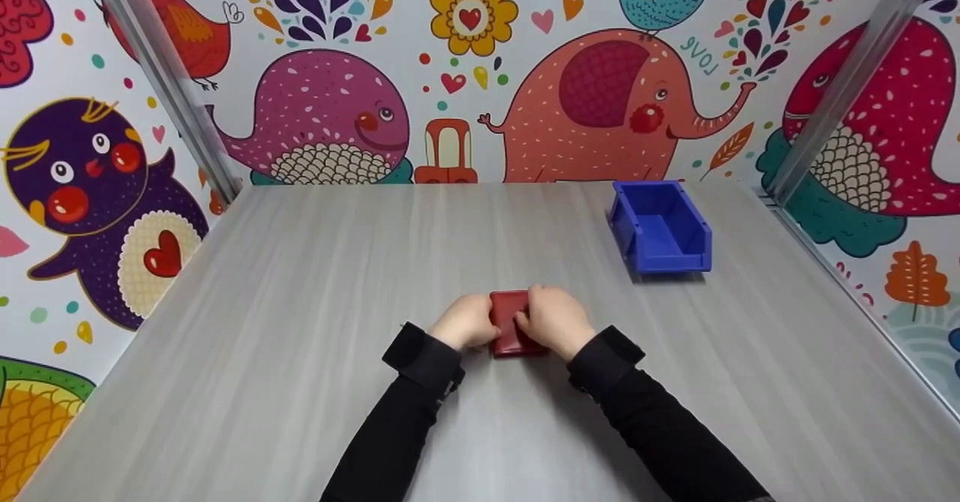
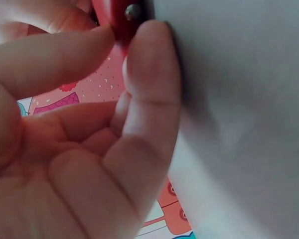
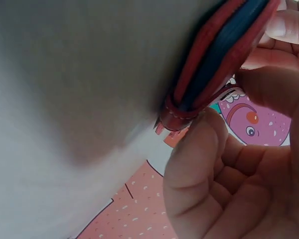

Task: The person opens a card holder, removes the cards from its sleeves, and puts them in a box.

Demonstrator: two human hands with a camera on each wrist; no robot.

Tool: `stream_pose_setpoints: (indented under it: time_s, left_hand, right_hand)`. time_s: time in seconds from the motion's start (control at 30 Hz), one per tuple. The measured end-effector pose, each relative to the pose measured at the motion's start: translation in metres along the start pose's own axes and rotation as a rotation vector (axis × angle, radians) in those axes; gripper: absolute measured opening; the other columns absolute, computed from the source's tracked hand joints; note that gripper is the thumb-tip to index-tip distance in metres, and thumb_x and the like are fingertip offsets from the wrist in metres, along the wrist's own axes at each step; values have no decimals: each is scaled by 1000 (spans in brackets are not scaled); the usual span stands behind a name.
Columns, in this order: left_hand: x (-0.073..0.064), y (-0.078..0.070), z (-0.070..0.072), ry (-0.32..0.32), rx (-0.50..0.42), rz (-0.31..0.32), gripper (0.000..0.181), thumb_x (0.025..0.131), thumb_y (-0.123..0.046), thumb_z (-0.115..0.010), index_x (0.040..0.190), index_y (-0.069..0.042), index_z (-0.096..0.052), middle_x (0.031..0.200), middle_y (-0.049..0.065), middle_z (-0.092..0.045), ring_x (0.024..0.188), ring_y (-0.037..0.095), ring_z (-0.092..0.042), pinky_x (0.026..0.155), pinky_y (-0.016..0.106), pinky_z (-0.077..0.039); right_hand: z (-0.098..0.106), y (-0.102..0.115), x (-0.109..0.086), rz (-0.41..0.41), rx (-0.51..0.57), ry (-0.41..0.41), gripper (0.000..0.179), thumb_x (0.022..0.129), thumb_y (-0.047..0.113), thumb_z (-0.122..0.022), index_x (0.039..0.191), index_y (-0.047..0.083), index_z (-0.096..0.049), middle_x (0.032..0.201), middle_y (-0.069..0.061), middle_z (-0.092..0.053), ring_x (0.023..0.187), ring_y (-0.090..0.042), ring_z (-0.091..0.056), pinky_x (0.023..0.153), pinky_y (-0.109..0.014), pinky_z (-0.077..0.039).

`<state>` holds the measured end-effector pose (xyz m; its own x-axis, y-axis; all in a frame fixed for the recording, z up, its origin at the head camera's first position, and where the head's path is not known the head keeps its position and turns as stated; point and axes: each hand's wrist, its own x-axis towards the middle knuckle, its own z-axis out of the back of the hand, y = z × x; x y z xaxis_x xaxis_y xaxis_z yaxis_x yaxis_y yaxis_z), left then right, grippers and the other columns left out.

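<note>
Red wallet (image 1: pixel 508 313): left of the blue bin (image 1: pixel 672 263) and nearer the person
Left hand (image 1: pixel 466 322): fingers nearly closed, pinching the wallet's side farther from the bin
Right hand (image 1: pixel 558 320): fingers curled, pinching its side nearer the bin

Tabletop (image 1: pixel 300 269): passable beyond the red case (image 1: pixel 508 307), widely at left
Blue bin (image 1: pixel 671 263): blocks far right
Patterned wall (image 1: pixel 469 97): bars the far edge
</note>
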<state>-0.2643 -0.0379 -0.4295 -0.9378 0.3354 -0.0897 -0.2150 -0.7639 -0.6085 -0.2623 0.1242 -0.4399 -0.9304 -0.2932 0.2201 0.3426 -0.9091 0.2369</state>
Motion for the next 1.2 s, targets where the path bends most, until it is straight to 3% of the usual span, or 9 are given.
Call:
stream_pose_setpoints:
  time_s: [0.23, 0.5, 0.73, 1.0, 1.2]
  left_hand:
    - [2, 0, -2, -8, 37, -31, 5, 80, 1, -68, 80, 0, -63, 72, 4, -58, 58, 17, -52, 55, 27, -45]
    - [2, -2, -1, -1, 49, -20, 16, 78, 2, -67, 72, -6, -55, 69, 3, -56, 57, 17, -52, 51, 25, -43]
    - [2, -1, 0, -4, 58, -34, 7, 79, 0, -69, 82, 2, -63, 76, 8, -62, 61, 21, -58, 54, 27, -48]
    - [3, -3, 0, 19, 64, -3, 17, 80, 0, -68, 73, -6, -54, 71, 6, -58, 54, 18, -54, 48, 26, -47]
    - [2, -4, 0, 18, 46, 6, 17, 80, 2, -67, 73, -6, -54, 70, 6, -58, 51, 16, -54, 46, 26, -46]
  right_hand:
    - [0, -1, -2, 86, -40, -37, 21, 88, 13, -71, 83, -3, -60, 76, -18, -61, 71, -37, -64, 63, -48, -54]
    - [1, -9, 1, 121, 128, 11, 12, 89, 6, -67, 79, 2, -61, 74, -15, -62, 72, -34, -62, 68, -47, -51]
    - [-1, -16, 5, 137, 191, 41, 14, 89, 4, -66, 78, 2, -58, 72, -10, -58, 69, -29, -57, 69, -46, -49]
    - [1, -22, 7, 98, 284, 97, 17, 92, 4, -64, 77, 4, -56, 71, -3, -51, 67, -20, -49, 66, -39, -45]
    - [2, -26, 5, 60, 305, 101, 19, 93, 6, -64, 77, 6, -54, 69, 1, -47, 66, -16, -46, 63, -34, -42]
